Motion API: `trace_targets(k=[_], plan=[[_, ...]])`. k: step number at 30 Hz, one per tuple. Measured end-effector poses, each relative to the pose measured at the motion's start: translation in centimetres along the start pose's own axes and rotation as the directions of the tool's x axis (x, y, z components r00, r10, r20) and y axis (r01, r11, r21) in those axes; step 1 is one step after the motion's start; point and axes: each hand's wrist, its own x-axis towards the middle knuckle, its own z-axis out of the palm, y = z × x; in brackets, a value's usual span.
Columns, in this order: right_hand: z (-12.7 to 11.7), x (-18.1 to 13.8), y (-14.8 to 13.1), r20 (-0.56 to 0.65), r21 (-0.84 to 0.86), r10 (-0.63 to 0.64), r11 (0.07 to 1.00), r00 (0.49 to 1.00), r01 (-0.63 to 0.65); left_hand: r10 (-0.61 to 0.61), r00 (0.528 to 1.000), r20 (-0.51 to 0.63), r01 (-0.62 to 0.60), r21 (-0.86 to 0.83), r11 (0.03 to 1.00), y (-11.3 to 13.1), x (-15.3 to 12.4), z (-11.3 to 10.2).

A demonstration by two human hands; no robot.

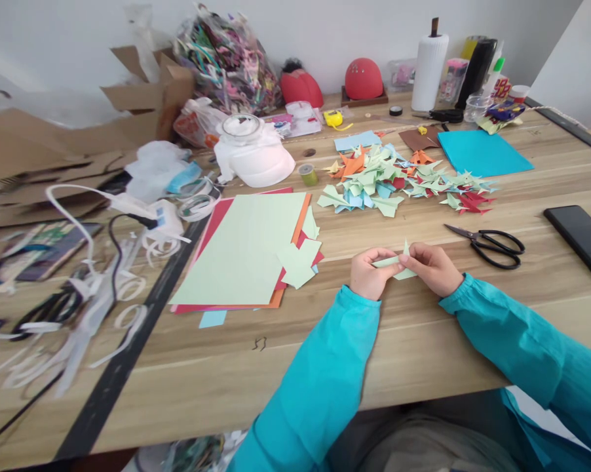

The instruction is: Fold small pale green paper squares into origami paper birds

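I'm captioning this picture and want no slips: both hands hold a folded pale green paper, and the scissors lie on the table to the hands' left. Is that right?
Not quite: the head view shows the scissors on the table to the right, not the left. The left hand and right hand do hold the folded pale green paper.

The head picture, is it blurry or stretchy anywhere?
In the head view, black cables at far left look smeary; in the head view, the phone near the right edge seems stretched; in the head view, the folded paper looks clearer, and the light looks soft.
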Motion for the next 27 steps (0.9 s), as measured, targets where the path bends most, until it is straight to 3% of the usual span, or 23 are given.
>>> trace_targets(k=[9,27], plan=[[-0.59,0.02,-0.22,0.225,0.090,0.038,0.994,0.974,-0.060,-0.115,0.984,0.135,0.126,-0.079,0.989,-0.89,0.37,-0.29],[-0.58,-0.04,0.04,0.219,0.116,0.038,0.991,0.975,-0.065,-0.115,0.974,0.193,0.132,-0.075,0.988,-0.32,0.08,-0.33]])
